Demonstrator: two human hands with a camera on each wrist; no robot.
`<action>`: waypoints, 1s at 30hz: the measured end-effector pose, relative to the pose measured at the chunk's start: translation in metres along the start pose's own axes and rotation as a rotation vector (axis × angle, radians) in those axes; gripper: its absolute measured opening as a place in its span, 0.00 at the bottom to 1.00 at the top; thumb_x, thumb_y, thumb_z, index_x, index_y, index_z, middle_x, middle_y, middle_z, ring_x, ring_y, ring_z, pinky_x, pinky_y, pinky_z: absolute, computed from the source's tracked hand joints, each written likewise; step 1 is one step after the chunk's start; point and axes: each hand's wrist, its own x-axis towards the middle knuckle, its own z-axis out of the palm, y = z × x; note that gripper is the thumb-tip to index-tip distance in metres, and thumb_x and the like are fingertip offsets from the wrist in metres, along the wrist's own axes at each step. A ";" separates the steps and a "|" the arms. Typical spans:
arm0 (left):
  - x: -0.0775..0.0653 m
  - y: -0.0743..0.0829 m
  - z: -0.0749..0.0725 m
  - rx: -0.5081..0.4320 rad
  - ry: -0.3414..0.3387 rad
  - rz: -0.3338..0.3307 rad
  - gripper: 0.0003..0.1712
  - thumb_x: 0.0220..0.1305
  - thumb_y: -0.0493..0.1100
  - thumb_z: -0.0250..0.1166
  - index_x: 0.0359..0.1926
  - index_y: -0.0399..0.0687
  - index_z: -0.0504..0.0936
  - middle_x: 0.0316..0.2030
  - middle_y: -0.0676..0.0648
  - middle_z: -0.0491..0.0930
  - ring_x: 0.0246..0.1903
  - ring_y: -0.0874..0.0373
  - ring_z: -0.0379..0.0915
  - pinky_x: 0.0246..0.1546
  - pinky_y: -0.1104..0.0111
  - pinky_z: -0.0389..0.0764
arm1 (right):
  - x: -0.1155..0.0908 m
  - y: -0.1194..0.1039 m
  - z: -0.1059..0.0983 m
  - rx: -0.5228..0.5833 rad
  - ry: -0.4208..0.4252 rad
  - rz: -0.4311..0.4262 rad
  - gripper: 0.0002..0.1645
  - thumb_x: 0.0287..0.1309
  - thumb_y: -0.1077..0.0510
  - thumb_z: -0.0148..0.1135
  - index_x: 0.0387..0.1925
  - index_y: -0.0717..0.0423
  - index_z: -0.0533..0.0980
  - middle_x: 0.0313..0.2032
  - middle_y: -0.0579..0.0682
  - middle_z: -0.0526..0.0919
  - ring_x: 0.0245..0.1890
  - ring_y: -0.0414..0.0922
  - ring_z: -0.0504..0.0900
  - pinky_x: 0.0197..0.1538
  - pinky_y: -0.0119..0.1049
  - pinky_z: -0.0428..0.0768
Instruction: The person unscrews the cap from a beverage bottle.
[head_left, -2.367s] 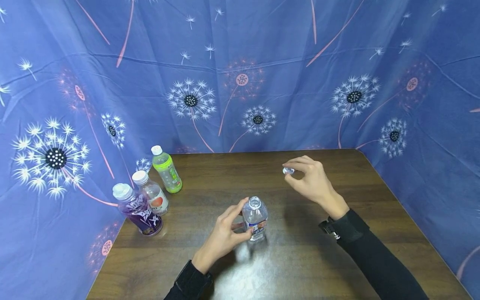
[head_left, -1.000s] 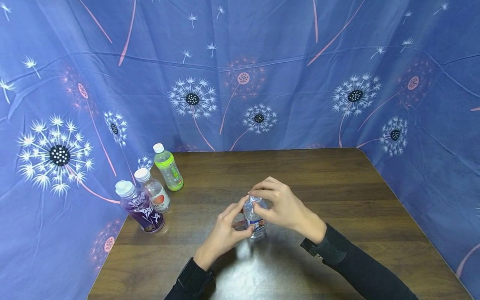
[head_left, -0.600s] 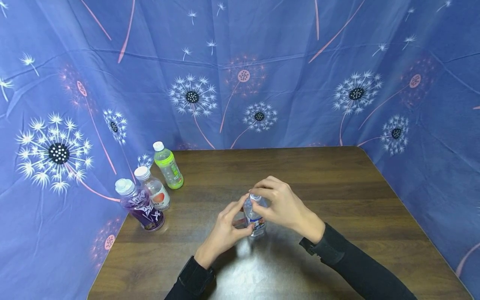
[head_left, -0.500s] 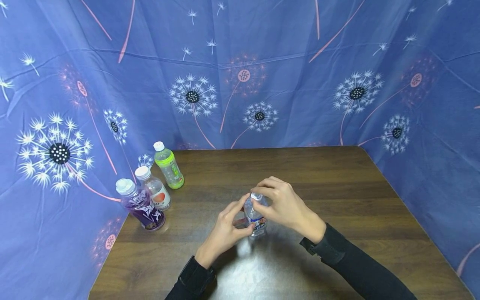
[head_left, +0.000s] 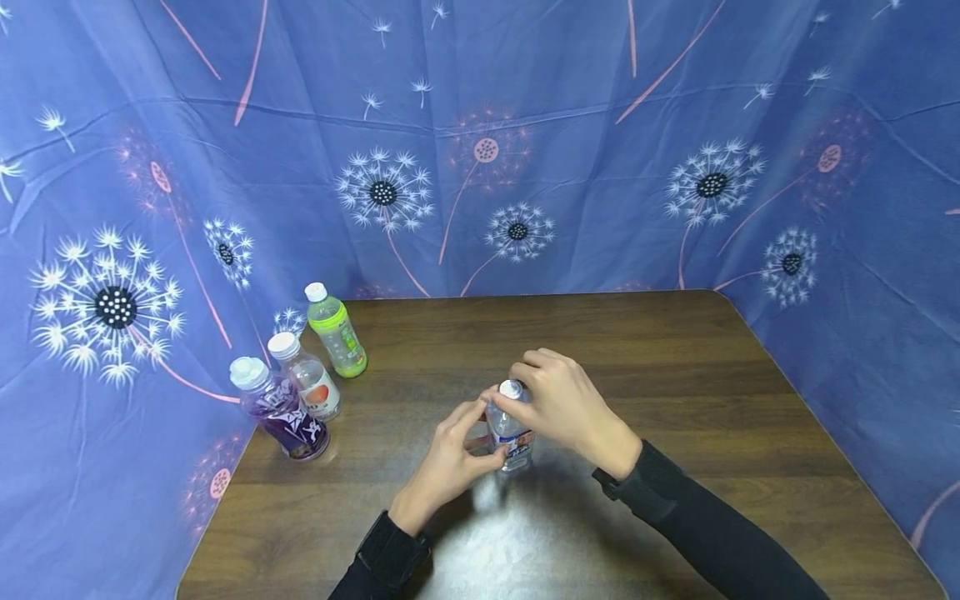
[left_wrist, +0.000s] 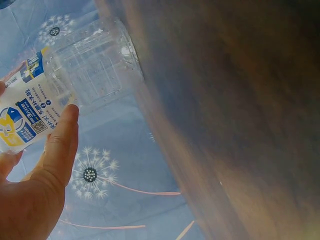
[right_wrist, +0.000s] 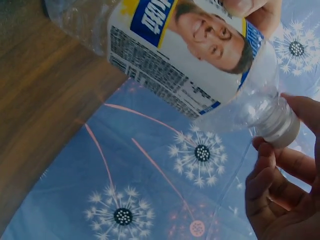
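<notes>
A clear plastic bottle (head_left: 505,423) with a printed label stands upright on the wooden table in the head view. My left hand (head_left: 448,463) grips it by the sides, thumb and fingers around the labelled part. A white cap (head_left: 511,389) sits on the bottle's mouth. The fingers and thumb of my right hand (head_left: 567,407) pinch that cap, as the right wrist view also shows, where the cap (right_wrist: 286,132) lies between thumb and fingertips. The left wrist view shows the bottle's lower half (left_wrist: 95,70); its neck is out of that frame.
At the table's left side stand three capped bottles: a purple one (head_left: 285,417), a clear one with a peach-like picture (head_left: 318,392) and a green-banded one (head_left: 339,337). A blue dandelion-print cloth (head_left: 592,192) hangs behind and beside the wooden table (head_left: 675,375).
My right hand has brought the cap from the right onto the bottle's mouth. Since then its fingers have turned about the cap. My left hand stays on the bottle.
</notes>
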 end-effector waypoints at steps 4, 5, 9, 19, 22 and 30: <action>-0.001 -0.001 0.000 -0.002 -0.013 0.008 0.52 0.57 0.29 0.76 0.79 0.57 0.66 0.59 0.46 0.77 0.58 0.47 0.79 0.49 0.64 0.91 | 0.000 0.006 -0.006 0.079 -0.082 0.022 0.31 0.59 0.33 0.73 0.49 0.53 0.86 0.41 0.46 0.85 0.41 0.41 0.81 0.40 0.35 0.86; -0.001 -0.001 0.000 -0.004 -0.016 0.017 0.52 0.57 0.29 0.75 0.80 0.56 0.64 0.59 0.46 0.77 0.58 0.46 0.79 0.49 0.63 0.91 | 0.000 0.009 -0.009 0.113 -0.103 0.005 0.33 0.60 0.34 0.73 0.54 0.53 0.85 0.46 0.46 0.85 0.45 0.42 0.81 0.45 0.37 0.87; 0.000 -0.001 -0.001 -0.009 -0.017 0.039 0.54 0.57 0.28 0.75 0.81 0.53 0.61 0.60 0.43 0.77 0.58 0.44 0.79 0.49 0.63 0.90 | 0.003 0.019 -0.022 0.255 -0.177 -0.134 0.27 0.63 0.48 0.74 0.62 0.50 0.82 0.58 0.48 0.83 0.58 0.44 0.78 0.58 0.44 0.85; -0.001 0.000 -0.003 -0.020 -0.036 0.003 0.57 0.59 0.28 0.74 0.83 0.59 0.58 0.62 0.43 0.75 0.60 0.45 0.77 0.51 0.63 0.90 | 0.015 0.023 -0.037 0.304 -0.323 -0.362 0.27 0.57 0.72 0.63 0.56 0.52 0.86 0.60 0.50 0.85 0.60 0.46 0.80 0.57 0.41 0.87; -0.001 -0.001 -0.003 -0.025 -0.033 0.008 0.56 0.59 0.29 0.75 0.82 0.59 0.58 0.62 0.43 0.75 0.60 0.45 0.77 0.51 0.61 0.90 | 0.015 0.023 -0.036 0.290 -0.337 -0.369 0.26 0.57 0.73 0.63 0.55 0.52 0.87 0.57 0.50 0.86 0.57 0.46 0.81 0.54 0.39 0.87; -0.001 -0.002 -0.002 -0.013 -0.031 0.020 0.56 0.58 0.28 0.75 0.82 0.58 0.59 0.62 0.42 0.75 0.60 0.45 0.78 0.50 0.65 0.90 | 0.013 0.021 -0.033 0.256 -0.339 -0.303 0.20 0.63 0.66 0.67 0.56 0.53 0.86 0.53 0.47 0.85 0.53 0.44 0.80 0.51 0.37 0.86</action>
